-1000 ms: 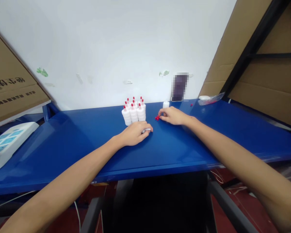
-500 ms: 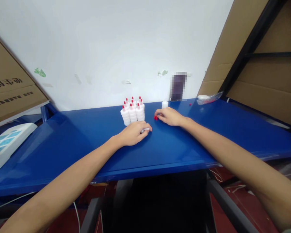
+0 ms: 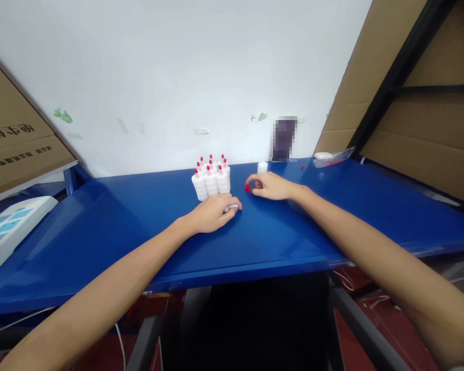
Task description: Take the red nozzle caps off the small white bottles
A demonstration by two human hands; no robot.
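Presumably for easy reach, red caps (image 3: pixel 247 188) lie grouped on the surface (image 3: pixel 294 232); right hand (image 3: pixel 269 185) curls beside them, pinch indiscernible; left hand (image 3: pixel 215 213) grips small white piece (image 3: pixel 231 207), near clustered squeeze bottles (image 3: pixel 210 183).

Bright wall (image 3: pixel 158 77), soft sheen on tabletop (image 3: pixel 286 234)

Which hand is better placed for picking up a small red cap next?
Probably the right hand: it is close beside the red caps, while the left hand is farther away and holds a white object.
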